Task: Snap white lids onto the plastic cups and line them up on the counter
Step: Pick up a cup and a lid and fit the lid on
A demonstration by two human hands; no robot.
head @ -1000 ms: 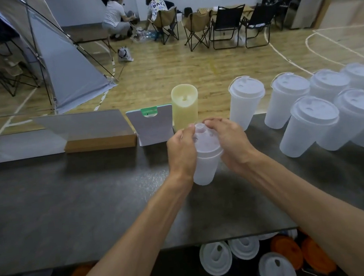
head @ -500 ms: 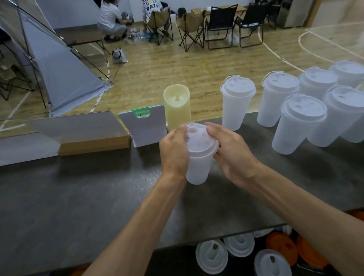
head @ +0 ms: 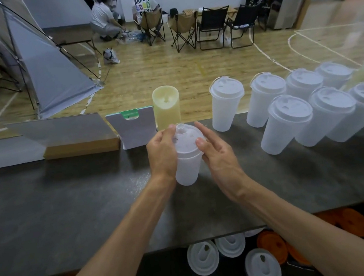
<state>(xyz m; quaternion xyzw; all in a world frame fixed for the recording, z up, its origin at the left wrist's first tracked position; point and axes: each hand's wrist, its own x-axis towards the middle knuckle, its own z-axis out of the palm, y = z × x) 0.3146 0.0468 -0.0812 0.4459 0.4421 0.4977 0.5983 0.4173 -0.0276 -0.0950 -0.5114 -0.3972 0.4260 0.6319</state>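
Both hands close around one translucent frosted plastic cup (head: 188, 169) at the middle of the dark grey counter (head: 70, 209). On its near left side, the left hand (head: 162, 154) wraps the cup's upper wall, with the thumb lying over the rim of the white domed plastic lid (head: 186, 138) that sits on the cup. Opposite it, the right hand (head: 218, 156) presses against the cup's right side, thumb tip resting on the lid's top, while its other fingers spread loosely outward rather than curling tight. Whether the lid is fully seated cannot be told.

To the right stand lidded translucent cups in two rows, the nearest being a front-row cup (head: 285, 122) and a back-row cup (head: 226, 105), all well apart from the held cup. Just behind the hands stands a pale yellow cylinder (head: 166, 107), beside a small grey card stand with a green tab (head: 132, 127). Below the counter's near edge lie loose white lids (head: 202, 258) and orange round lids (head: 272, 247).
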